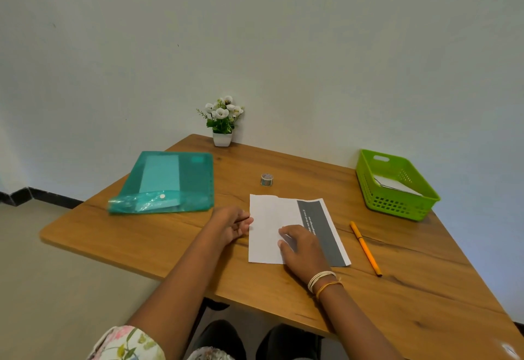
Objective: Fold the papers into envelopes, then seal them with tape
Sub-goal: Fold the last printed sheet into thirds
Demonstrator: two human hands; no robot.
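Note:
A partly folded white paper point(269, 218) with a grey printed band lies flat on the wooden table point(170, 235) in front of me. My right hand point(300, 246) rests palm down on its folded white flap, fingers spread and pressing. My left hand point(232, 225) lies at the paper's left edge, palm turned up, fingers relaxed, fingertips touching the edge. A small roll of tape point(266, 179) stands on the table just beyond the paper, away from both hands.
A teal plastic folder point(167, 181) holding sheets lies at the far left. A green basket point(394, 183) with folded white paper inside sits at the far right. An orange pen point(365, 247) lies right of the paper. A small flower pot point(222, 132) stands against the wall.

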